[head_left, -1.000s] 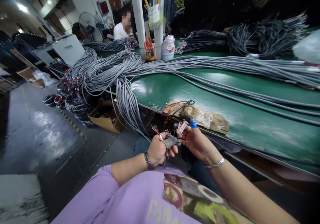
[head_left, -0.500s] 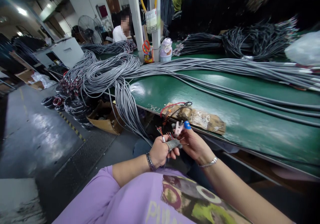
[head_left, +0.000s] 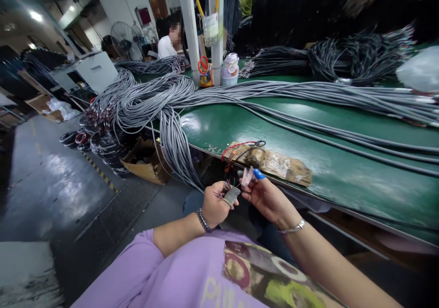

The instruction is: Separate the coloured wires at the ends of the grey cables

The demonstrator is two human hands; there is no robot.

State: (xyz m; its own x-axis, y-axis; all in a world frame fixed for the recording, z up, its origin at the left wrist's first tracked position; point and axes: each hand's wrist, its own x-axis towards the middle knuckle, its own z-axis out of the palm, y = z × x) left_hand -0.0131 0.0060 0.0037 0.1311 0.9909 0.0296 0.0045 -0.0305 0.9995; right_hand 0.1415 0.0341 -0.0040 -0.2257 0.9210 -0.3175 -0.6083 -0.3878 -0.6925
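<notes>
My left hand (head_left: pixel 213 207) is closed around a cable end, low in front of the table edge. Thin coloured wires (head_left: pixel 227 186) fan out above its fingers, and a grey covering (head_left: pixel 232 195) wraps its thumb. Just to the right, my right hand (head_left: pixel 269 199) pinches a small pale pink, clip-like piece (head_left: pixel 247 176) whose exact kind I cannot make out. Blue tape (head_left: pixel 259 174) covers a fingertip of this hand. A thin wire seems to run from the left hand's bunch to the pink piece; whether it is gripped there is too small to tell.
Long grey cables (head_left: pixel 274 88) stretch across the green table (head_left: pixel 212 125) and hang over its left edge. A taped wooden board (head_left: pixel 284 166) with red and black leads lies at the near edge. Below stands a cardboard box (head_left: pixel 142 166). A person (head_left: pixel 167 47) sits farther back.
The coloured wires in my left hand now sit bunched closer together, and the hand has turned slightly. My right hand has brought the pink piece up against the wires.
</notes>
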